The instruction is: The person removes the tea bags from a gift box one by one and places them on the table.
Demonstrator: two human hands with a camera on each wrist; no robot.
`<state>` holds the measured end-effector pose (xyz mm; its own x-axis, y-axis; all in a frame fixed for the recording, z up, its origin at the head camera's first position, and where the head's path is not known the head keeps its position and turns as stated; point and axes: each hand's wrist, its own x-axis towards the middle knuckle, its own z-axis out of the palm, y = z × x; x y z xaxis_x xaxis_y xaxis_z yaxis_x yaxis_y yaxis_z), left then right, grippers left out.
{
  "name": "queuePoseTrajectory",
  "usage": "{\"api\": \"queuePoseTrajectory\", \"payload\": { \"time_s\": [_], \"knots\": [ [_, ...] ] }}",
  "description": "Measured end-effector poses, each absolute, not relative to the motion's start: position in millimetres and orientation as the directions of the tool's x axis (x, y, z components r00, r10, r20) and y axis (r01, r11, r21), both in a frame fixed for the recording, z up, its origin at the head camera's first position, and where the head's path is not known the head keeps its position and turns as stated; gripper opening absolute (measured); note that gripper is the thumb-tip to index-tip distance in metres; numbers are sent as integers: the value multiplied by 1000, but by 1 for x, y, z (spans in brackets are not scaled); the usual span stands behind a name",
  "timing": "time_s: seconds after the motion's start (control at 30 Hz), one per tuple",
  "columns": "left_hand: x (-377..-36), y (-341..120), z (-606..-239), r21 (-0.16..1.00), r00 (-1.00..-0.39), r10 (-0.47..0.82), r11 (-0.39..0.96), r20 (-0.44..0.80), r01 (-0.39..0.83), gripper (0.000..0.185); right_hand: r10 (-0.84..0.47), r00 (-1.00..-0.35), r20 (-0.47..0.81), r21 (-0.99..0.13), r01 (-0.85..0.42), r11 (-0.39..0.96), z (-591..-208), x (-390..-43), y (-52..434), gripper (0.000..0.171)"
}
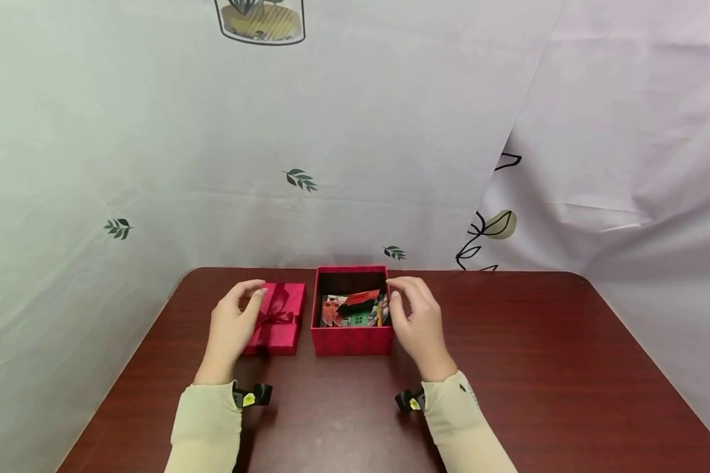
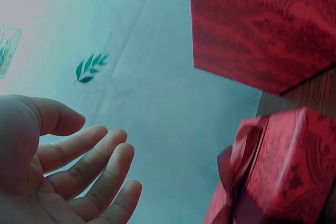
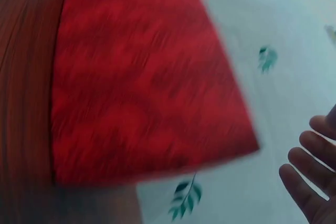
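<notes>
A red patterned gift box (image 1: pixel 352 341) stands lidless on the table, with several colourful printed pieces (image 1: pixel 355 309) inside; their kind is hard to tell. To its left lies the red lid (image 1: pixel 284 340) with a ribbon bow (image 1: pixel 275 318) on top. My left hand (image 1: pixel 234 323) hovers over the lid's left side, fingers loosely bent and holding nothing; the left wrist view shows them apart from lid and box. My right hand (image 1: pixel 420 322) is beside the box's right wall, its fingers relaxed. In the right wrist view a gap separates that hand (image 3: pixel 315 166) from the blurred box (image 3: pixel 142 87).
The dark reddish-brown wooden table (image 1: pixel 544 368) has rounded far corners. Behind it hangs a pale cloth (image 1: pixel 390 131) printed with leaves. Black straps with small devices (image 1: pixel 253 395) sit at both wrists, below the cream sleeves (image 1: pixel 207 420).
</notes>
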<state>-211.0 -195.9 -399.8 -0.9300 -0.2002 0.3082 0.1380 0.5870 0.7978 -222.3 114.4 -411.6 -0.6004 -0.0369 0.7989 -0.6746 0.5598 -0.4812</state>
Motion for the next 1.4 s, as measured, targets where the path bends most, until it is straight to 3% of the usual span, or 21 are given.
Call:
{"api": "queuePoseTrajectory", "payload": {
  "time_s": [0.13,0.37,0.57,0.97,1.4],
  "knots": [
    [-209,-187,-397,789,-935,-165,593,313,160,28,-72,-599,797,-442,-660,607,-422,-233,126,27],
    [-210,-169,-398,797,-945,-91,566,314,211,28,-158,-769,619,-517,-551,656,-437,-238,136,41],
    [-211,-152,-401,809,-950,-53,540,308,232,28,-228,-824,519,-542,-523,658,-445,-241,141,51],
    [-217,-116,-392,798,-945,35,527,324,293,30,-353,-847,399,-570,-530,628,-452,-243,147,57],
    [-242,-78,-387,728,-986,118,666,117,166,37,-380,-848,369,-600,-529,600,-456,-244,148,56]
  ]
}}
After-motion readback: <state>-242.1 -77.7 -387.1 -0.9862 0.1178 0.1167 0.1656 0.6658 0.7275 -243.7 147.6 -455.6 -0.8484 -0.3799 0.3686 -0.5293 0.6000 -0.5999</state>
